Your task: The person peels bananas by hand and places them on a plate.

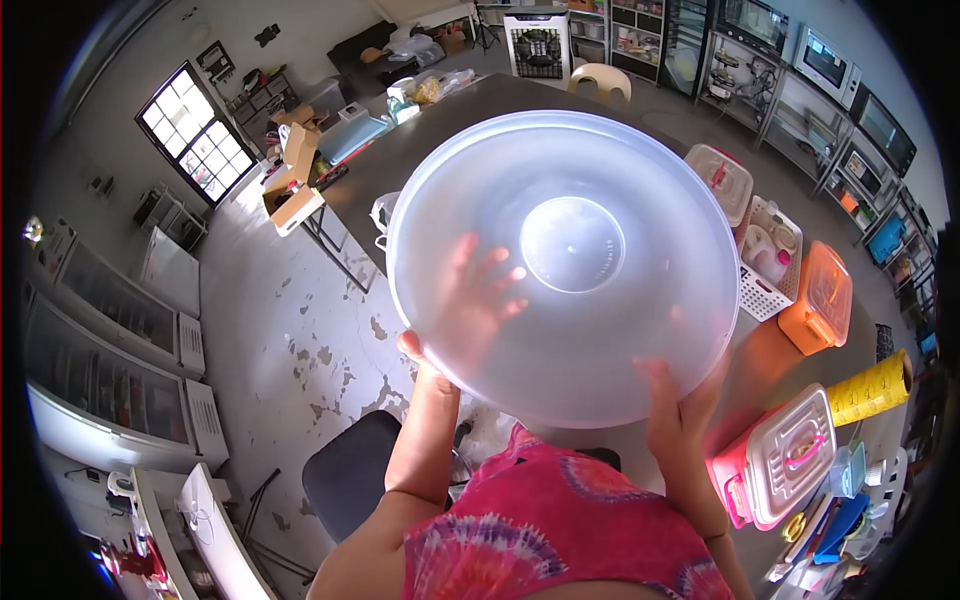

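Note:
A large round bowl (480, 180) of frosted, see-through plastic is held up in front of me, with a raised rim and a small circle at its centre. My left hand (458, 322) grips its lower left edge. The left thumb sits at the rim, and the spread fingers show blurred through the plastic. At the lower right edge, my right hand (685, 395) is closed on the rim, its fingers partly hidden behind the bowl.
Behind the bowl stands a dark table (490, 95). To the right are a white basket (768, 298), an orange lidded box (818, 300), a pink box with a clear lid (785, 455) and a yellow roll (870, 388). A black chair (350, 475) stands lower left.

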Demonstrator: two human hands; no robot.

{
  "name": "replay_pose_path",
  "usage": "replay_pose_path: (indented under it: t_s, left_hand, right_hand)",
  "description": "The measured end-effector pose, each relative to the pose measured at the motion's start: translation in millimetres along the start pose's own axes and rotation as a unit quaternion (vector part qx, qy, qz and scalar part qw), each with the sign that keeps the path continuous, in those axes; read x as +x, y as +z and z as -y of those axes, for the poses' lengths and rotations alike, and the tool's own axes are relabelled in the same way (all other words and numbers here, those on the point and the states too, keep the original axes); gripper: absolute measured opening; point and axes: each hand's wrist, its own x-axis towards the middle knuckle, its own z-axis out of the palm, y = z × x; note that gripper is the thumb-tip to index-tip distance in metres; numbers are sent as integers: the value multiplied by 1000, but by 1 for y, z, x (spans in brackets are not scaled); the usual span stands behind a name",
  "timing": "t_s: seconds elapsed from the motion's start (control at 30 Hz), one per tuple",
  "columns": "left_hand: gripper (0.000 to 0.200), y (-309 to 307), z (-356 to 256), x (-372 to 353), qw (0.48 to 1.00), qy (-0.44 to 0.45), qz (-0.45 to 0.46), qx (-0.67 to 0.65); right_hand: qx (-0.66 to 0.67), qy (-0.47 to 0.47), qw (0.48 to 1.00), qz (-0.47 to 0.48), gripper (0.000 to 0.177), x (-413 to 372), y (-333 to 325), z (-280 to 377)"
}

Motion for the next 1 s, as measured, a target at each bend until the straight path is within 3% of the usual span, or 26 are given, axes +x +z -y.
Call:
replay_pose_path:
  t_s: [0.27,0.43,0.53,0.67,0.77,0.87,0.93,1.0]
  left_hand:
    - [123,18,9,-28,999,23,27,-8]
    - [123,30,24,-38,999,14,8,-37]
    - [121,30,36,-40,997,6,28,-70]
    - [112,34,52,-41,994,7,50,-95]
    - [113,37,60,-41,996,-21,12,-83]
    - [101,27,74,-45,993,-74,-6,-89]
    - [90,19,87,-54,964,-201,-172,-24]
    - [92,2,110,-62,938,-271,-209,54]
  right_hand:
    - [11,-33,999,25,43,-16,-20,15]
    - [65,-1,997,37,43,-23,-33,28]
    - [6,-48,999,21,45,-25,-41,24]
    - [-3,-39,999,16,46,-25,-53,21]
    - [23,36,999,-8,40,-28,-55,8]
    - [36,126,991,-13,40,-28,-60,-24]
    - [96,191,976,-36,43,-28,-55,-64]
    - [135,257,957,-10,49,-47,-55,-127]
